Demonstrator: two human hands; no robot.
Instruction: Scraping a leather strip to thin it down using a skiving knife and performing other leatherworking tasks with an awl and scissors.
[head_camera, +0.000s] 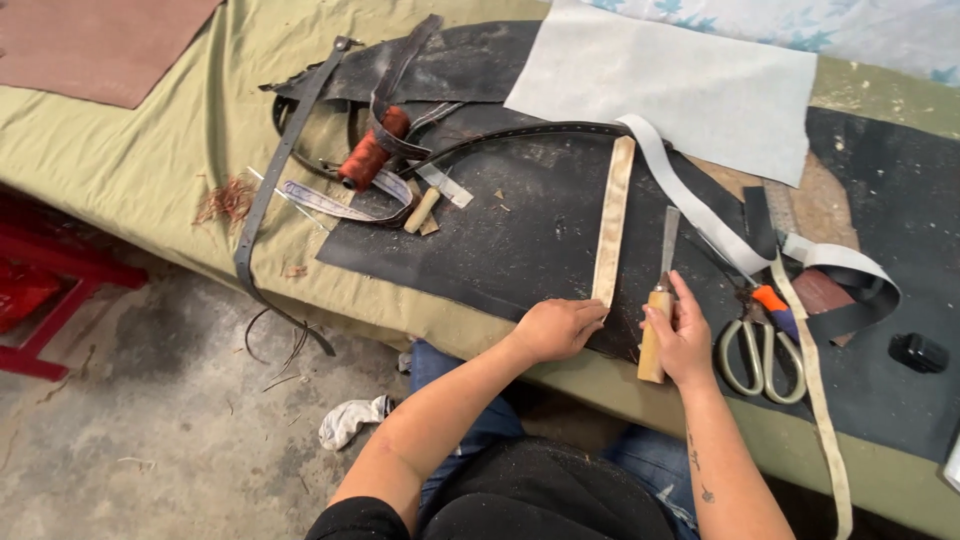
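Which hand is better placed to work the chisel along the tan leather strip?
Right. The right hand already grips the wooden-handled chisel, while the left hand pins the tan leather strip.

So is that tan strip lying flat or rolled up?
Flat. The tan strip lies stretched straight on the black mat, its near end under the left hand.

It is a leather workshop: the bench (150, 160) carries leather straps (612, 220), scissors (762, 345), a thread spool (372, 150), above a rough concrete floor (150, 430).
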